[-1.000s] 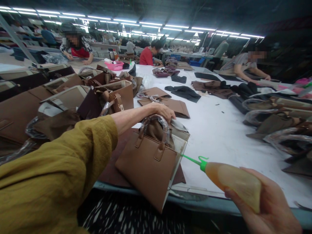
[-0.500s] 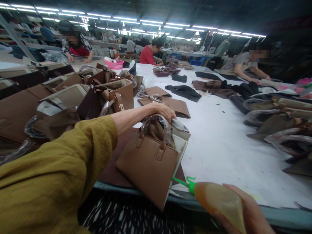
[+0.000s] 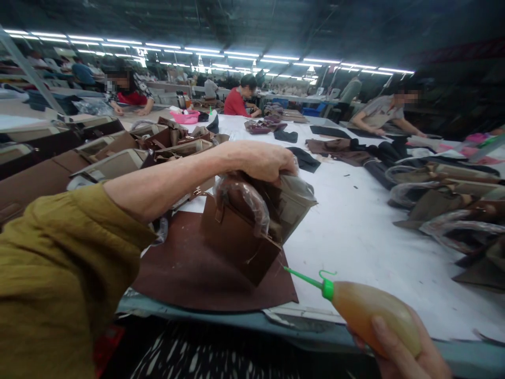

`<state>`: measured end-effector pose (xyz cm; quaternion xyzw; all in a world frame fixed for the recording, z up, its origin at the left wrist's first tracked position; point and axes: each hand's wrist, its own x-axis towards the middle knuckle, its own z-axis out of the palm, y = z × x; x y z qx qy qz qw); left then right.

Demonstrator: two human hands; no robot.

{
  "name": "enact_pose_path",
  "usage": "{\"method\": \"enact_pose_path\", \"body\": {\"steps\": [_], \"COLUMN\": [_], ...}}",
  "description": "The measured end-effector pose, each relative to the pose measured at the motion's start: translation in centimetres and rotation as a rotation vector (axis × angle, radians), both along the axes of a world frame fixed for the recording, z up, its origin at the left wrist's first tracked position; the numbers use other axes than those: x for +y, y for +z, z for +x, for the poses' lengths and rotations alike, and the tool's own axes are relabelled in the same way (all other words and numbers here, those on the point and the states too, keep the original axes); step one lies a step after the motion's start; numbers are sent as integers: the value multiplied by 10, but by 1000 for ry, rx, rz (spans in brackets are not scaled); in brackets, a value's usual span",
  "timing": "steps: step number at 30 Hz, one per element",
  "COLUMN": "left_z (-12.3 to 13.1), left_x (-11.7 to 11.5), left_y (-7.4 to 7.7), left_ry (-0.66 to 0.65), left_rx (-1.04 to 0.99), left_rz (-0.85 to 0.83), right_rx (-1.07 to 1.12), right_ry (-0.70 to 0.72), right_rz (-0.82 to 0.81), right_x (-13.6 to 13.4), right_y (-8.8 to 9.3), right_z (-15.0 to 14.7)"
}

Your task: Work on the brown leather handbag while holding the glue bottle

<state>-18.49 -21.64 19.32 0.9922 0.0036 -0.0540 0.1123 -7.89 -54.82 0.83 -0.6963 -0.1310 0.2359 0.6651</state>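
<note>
My left hand (image 3: 260, 160) grips the top of a brown handbag (image 3: 240, 237) by its plastic-wrapped handles and holds it tilted above a dark brown leather sheet (image 3: 189, 273). My right hand (image 3: 398, 352), at the lower right, holds a squeeze bottle of amber glue (image 3: 371, 310). Its green nozzle points left, toward the bag's lower corner, and ends a short way from it.
More brown handbags (image 3: 118, 158) crowd the left side of the white table (image 3: 355, 231). Further bags with wrapped handles (image 3: 445, 200) lie at the right. Dark fabric pieces (image 3: 339, 145) sit farther back. Other people work at the far tables.
My left hand has lifted the bag off the table edge and tipped it toward me. The glue bottle dipped low, then rose again toward the bag's lower corner.
</note>
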Motion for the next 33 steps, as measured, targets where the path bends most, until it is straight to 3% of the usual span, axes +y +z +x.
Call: {"method": "enact_pose_path", "body": {"steps": [4,8,10,14,21,26,33], "left_z": [-20,-42,-52,-64,-41,-33,-61], "left_x": [-10,-10,-13,-24,-15,-15,-25], "left_y": [-26,-44,-43,-36,-34,-37,-44], "left_ry": [5,108,120,-10,-66,-69,-28], "left_rx": [-123,-149,-137,-44,91,105,126], "left_rz": [209,181,154,132,133,146,107], "right_rx": [-57,-133,-179,-279,-459,-435,-350], "right_ry": [18,44,61,96,122,156,160], "right_rz": [-16,-79,-105,-125,-163,-176,-207], "right_x": [14,29,38,57,73,83,81], "right_y": [-9,-16,-17,-16,-17,-27,-36], "right_z": [-4,-3,-3,-3,-1,-1,-1]}}
